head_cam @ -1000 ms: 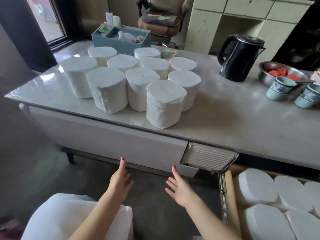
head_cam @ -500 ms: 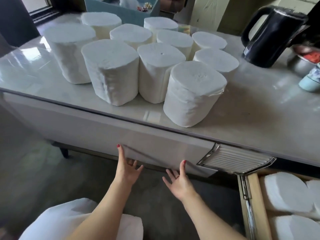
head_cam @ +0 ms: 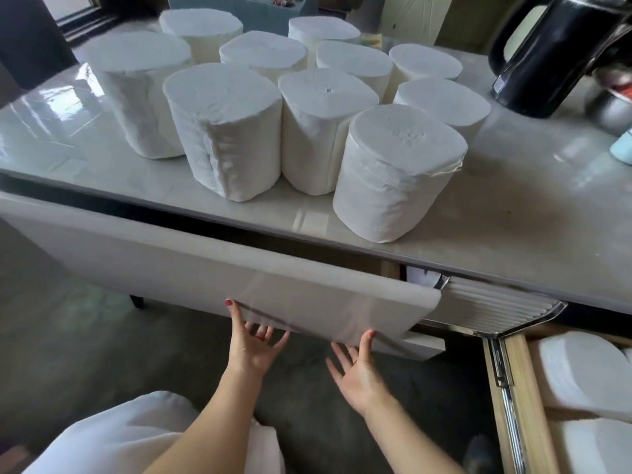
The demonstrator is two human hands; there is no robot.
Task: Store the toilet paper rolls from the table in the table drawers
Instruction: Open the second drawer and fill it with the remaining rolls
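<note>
White rolls (head_cam: 396, 172) upright, apparently wrapped

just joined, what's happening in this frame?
A person is pulling open the left drawer under the table. Both hands, left hand and right hand, hook fingers under its front panel, and it is partly out. Ten toilet paper rolls stand upright on the table, none picked up yet. The right drawer is open and already holds rolls. A black kettle sits at the far right.
</note>
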